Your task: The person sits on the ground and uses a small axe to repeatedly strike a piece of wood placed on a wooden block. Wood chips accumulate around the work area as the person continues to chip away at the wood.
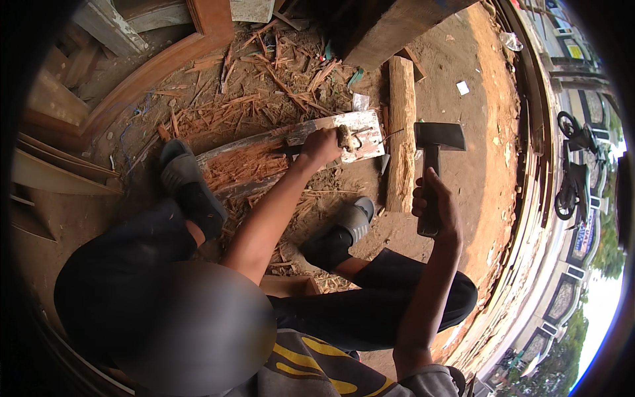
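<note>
My left hand (322, 147) is closed around a chisel (345, 137). Its frayed, pale handle end sticks out on the right of the fist, and a dark part shows on the left, over the plank. That weathered plank (248, 162) lies on the ground between my feet, its face gouged to reddish wood and its right end coated in chipped white paint. To the right, my right hand (442, 205) grips the dark handle of a hatchet (442, 136), holding it upright with the broad metal head at the top. The hatchet head is apart from the chisel.
A rough pale timber (400, 132) lies crosswise beyond the plank's right end. Wood splinters (264, 73) litter the ground. A brown wooden frame (152, 79) stands at the upper left, a thick beam (403, 30) at the top. My sandalled feet flank the plank; parked motorcycles (575, 165) are far right.
</note>
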The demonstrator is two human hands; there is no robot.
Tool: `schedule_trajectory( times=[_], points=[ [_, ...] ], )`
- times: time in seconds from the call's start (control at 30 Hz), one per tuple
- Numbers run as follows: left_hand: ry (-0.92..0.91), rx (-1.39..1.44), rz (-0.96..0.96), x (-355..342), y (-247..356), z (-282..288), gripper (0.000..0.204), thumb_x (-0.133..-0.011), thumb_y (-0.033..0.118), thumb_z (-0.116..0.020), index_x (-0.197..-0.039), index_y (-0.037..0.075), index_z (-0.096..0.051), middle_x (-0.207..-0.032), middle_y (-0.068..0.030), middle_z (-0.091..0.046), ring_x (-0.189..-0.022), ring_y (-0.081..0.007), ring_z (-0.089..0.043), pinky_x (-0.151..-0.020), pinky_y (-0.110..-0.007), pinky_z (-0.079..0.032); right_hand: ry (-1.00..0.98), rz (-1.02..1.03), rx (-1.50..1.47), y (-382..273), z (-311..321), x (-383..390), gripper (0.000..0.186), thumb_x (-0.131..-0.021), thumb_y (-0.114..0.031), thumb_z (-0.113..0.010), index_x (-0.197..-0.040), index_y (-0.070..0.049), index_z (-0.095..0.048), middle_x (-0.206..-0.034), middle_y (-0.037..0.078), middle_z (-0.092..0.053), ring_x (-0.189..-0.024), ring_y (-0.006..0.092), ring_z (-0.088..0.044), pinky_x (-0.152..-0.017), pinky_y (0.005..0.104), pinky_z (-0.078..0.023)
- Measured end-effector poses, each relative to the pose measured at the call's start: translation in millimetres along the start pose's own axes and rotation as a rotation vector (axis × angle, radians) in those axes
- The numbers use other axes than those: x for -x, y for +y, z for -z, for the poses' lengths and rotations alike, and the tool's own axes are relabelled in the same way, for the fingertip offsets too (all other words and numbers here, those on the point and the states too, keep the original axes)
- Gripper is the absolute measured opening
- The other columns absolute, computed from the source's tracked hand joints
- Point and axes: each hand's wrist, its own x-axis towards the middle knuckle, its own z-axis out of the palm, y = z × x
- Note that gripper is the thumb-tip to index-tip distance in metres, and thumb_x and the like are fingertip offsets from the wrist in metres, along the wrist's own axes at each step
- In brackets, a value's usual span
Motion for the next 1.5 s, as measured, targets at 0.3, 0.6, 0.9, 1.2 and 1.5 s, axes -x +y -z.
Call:
schedule_trajectory(
  times=[0.3, 0.6, 0.9, 1.2, 1.5],
  points=[
    [0.059, 0.026, -0.020, 1.9, -0.4, 0.6, 0.026, -0.070, 0.019, -0.060, -0.088, -0.001, -0.060, -0.082, -0.0212, -0.064, -0.077, -0.0327, -0.065, -0.071, -0.041, -0.053, 0.032, 0.052, -0.095, 63.6, -50.5, -40.1, 0.023, -0.085, -0.027, -0.059, -0.085, -0.007, -0.047, -0.060, 0.001, -0.044, -0.048, 0.0101, -0.046, -0.045, 0.0262, -0.042],
    [-0.036, -0.042, -0.026, 11.7, -1.7, 4.4, 0.030, -0.070, 0.016, -0.057, -0.092, -0.005, -0.058, -0.086, -0.0243, -0.063, -0.076, -0.0347, -0.064, -0.069, -0.041, -0.054, -0.207, -0.211, -0.331, 40.0, 6.7, -37.5, 0.022, -0.089, -0.024, -0.055, -0.088, -0.005, -0.045, -0.069, 0.001, -0.044, -0.051, 0.0069, -0.042, -0.043, 0.0212, -0.036],
    [-0.061, -0.073, 0.010, 6.5, 2.8, -0.5, 0.037, -0.071, 0.012, -0.051, -0.105, -0.005, -0.054, -0.086, -0.0241, -0.063, -0.078, -0.0341, -0.064, -0.069, -0.040, -0.054, 0.177, 0.063, -0.214, 79.8, -52.4, -58.2, 0.013, -0.081, -0.013, -0.058, -0.079, -0.006, -0.048, -0.059, 0.002, -0.047, -0.048, 0.0130, -0.047, -0.046, 0.0264, -0.043],
    [-0.016, -0.105, 0.003, 10.8, -10.6, 0.0, 0.047, -0.071, 0.018, -0.060, -0.112, -0.004, -0.051, -0.085, -0.0217, -0.064, -0.077, -0.0335, -0.064, -0.069, -0.040, -0.054, -0.158, -0.169, -0.195, 29.1, -18.1, -22.8, 0.014, -0.089, -0.017, -0.053, -0.085, -0.005, -0.047, -0.063, -0.002, -0.041, -0.049, 0.0059, -0.043, -0.042, 0.0202, -0.038],
    [0.120, -0.338, -0.253, 6.9, -24.0, -0.2, 0.059, -0.071, 0.042, -0.070, -0.110, 0.001, -0.057, -0.123, -0.0121, -0.045, -0.123, -0.0274, -0.032, -0.101, -0.053, -0.026, -0.005, 0.134, -0.505, -22.5, 27.6, -43.2, 0.016, -0.087, -0.018, -0.056, -0.084, -0.006, -0.046, -0.063, -0.003, -0.043, -0.049, 0.0047, -0.043, -0.038, 0.0168, -0.035]
  ],
)
